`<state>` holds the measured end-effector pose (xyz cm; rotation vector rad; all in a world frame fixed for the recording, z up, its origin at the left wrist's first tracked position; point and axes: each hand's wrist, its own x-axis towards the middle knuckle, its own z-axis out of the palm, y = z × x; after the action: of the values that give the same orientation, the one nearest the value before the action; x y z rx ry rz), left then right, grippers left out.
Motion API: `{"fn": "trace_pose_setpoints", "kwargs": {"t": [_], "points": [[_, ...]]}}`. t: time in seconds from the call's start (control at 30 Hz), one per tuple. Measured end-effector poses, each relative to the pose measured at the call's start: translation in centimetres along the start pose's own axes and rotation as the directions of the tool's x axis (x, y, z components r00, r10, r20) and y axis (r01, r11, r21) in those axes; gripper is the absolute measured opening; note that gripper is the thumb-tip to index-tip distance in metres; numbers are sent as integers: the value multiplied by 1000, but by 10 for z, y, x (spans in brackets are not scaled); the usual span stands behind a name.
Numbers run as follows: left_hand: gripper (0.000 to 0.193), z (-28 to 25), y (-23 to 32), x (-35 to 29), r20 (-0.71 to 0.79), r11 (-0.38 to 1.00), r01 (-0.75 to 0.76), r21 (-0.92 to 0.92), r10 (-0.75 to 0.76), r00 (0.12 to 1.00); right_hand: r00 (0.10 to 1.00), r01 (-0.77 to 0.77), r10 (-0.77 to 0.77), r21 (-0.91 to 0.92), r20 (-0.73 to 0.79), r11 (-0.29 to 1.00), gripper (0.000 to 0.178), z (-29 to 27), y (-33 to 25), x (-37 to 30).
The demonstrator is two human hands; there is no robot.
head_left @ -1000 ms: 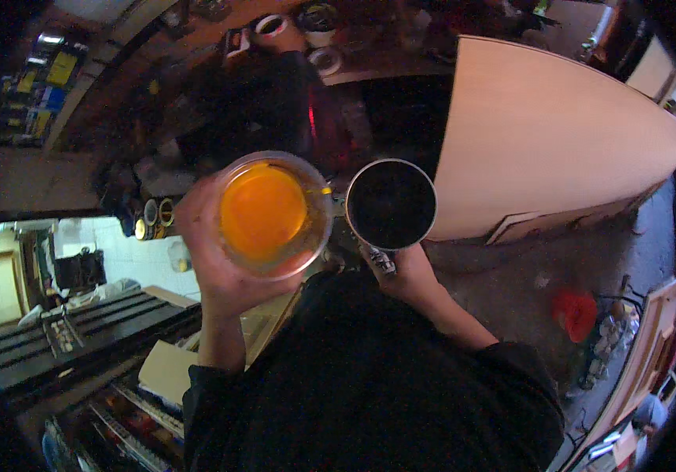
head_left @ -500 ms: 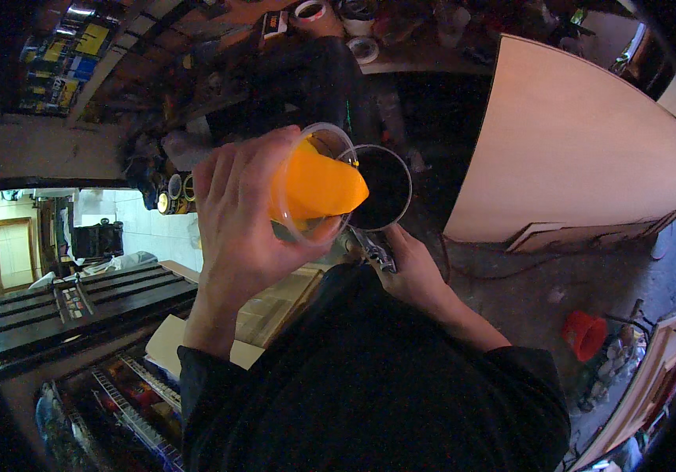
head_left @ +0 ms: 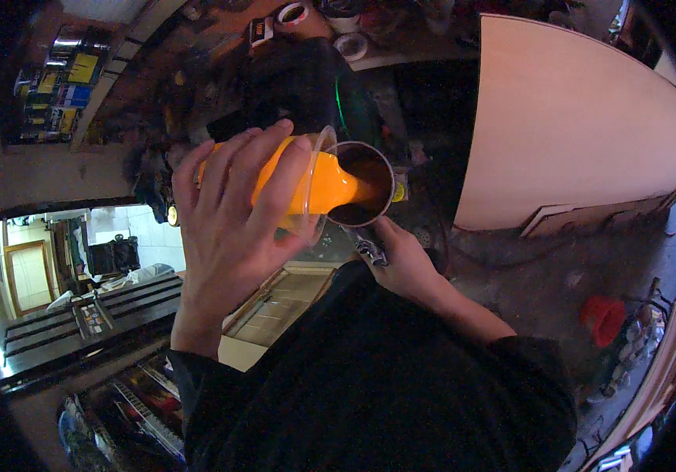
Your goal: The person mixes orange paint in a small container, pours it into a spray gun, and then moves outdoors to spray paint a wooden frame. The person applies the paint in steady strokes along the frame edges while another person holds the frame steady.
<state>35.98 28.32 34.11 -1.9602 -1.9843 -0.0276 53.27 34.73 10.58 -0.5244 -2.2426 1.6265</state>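
2 hands (head_left: 232, 200) w/ 2 cups (head_left: 371, 169)

- We saw a large pale panel (head_left: 582, 126) standing upright on the right, its lower edge near some thin boards (head_left: 582, 214).
- Below it we noted a red bucket (head_left: 604, 320) on the grey floor (head_left: 511, 275).
- At the top we found a roll of tape (head_left: 339, 46) and a small box (head_left: 261, 33) near each other on a dim brown table (head_left: 421, 52).
- Upper left, we made out cans (head_left: 78, 69) with yellow and blue labels.
- Far left, we saw a wood-framed door (head_left: 29, 277) beyond a dark slatted rack (head_left: 137, 305).
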Motion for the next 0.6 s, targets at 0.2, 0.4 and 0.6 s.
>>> {"fn": "trace_pose_setpoints", "kwargs": {"t": [0.2, 0.4, 0.6], "points": [[75, -1, -1, 6, 3, 988, -117, 98, 117, 993, 1000, 1, -2, 50, 8, 999, 52, 4, -3, 4], [73, 2, -3, 8, 17, 972, -183, 148, 183, 983, 999, -44, 42, 76, 34, 996, 54, 9, 1, 7], [75, 2, -9, 3, 10, 985, -145, 95, 145, 989, 999, -43, 40, 94, 36, 995, 47, 9, -7, 9]]}}
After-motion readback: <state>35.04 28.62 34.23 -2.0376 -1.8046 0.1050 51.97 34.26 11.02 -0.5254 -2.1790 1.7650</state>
